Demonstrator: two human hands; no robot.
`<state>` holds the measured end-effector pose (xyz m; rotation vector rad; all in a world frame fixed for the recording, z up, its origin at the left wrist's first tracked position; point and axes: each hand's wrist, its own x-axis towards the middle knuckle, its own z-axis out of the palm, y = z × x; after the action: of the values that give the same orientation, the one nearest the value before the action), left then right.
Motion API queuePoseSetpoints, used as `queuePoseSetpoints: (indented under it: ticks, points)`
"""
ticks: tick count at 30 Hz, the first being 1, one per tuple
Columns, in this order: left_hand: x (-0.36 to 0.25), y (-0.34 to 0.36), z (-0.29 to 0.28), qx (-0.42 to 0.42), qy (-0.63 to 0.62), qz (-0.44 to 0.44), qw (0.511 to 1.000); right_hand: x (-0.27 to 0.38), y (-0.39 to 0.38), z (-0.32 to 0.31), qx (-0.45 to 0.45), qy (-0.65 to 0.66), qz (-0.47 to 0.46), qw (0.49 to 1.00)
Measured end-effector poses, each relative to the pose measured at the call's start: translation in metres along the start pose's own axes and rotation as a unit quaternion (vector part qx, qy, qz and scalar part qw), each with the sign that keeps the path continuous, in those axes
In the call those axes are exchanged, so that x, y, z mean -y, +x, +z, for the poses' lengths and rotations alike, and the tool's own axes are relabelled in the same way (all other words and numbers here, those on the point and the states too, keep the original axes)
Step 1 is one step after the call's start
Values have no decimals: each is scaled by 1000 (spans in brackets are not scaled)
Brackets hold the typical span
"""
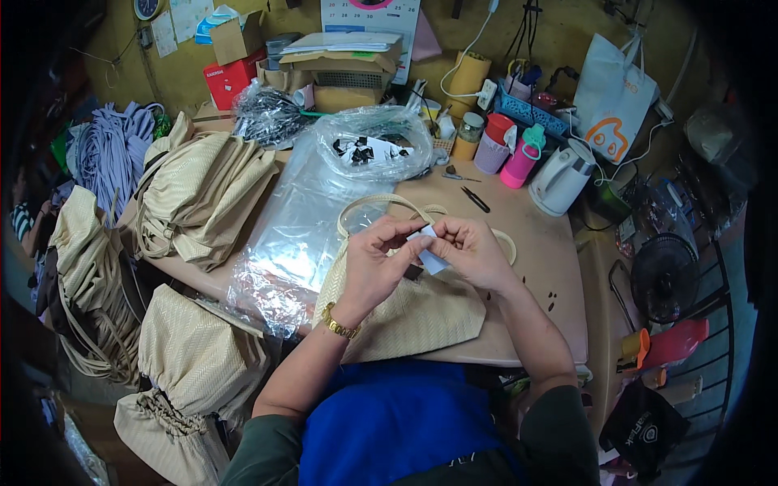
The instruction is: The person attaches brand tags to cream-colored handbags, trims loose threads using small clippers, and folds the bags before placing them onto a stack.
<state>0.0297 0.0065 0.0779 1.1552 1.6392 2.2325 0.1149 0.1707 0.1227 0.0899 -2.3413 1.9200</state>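
Observation:
Between both hands is a small white tag (pixel 433 260) with something thin and black at its upper end. My left hand (pixel 379 257), a gold watch on its wrist, pinches the tag from the left. The fingers of my right hand (pixel 472 253) close on it from the other side. Beneath them lies a cream woven handbag (pixel 425 328) on the table's near edge. One handle (pixel 365 202) loops up behind my hands. My fingers hide part of the tag's black end and the bag's opening.
A clear plastic bag (pixel 377 121) holds black-and-white tags. Clear plastic sheeting (pixel 284 219) covers the left of the table. Black tweezers (pixel 476 199), small scissors (pixel 459 174), a pink bottle (pixel 519 166) and a white kettle (pixel 561 178) stand or lie beyond. Cream bags (pixel 203 186) pile up leftward.

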Motion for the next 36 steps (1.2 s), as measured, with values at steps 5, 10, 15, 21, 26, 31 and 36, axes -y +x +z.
queuePoseSetpoints:
  ticks: [5,10,15,21,26,31,36]
  points:
    - [-21,-5,12,-57,272,148,949,-3,-13,9,-36,-41,-29,998]
    - [-47,15,16,-67,430,308,846,2,-14,3,-60,-21,-43,997]
    - [-92,49,15,-44,349,323,879,-7,-16,-16,-72,-280,-158,944]
    - [-115,72,45,94,331,314,885,47,-17,7,-118,237,-227,937]
    - [-70,93,45,49,86,130,987,27,-30,-8,-125,267,-154,943]
    - [39,90,37,71,306,-41,948,-8,-65,-53,-160,49,-45,985]
    - [147,18,14,151,544,-39,824,-81,-79,-72,-34,-78,7,996]
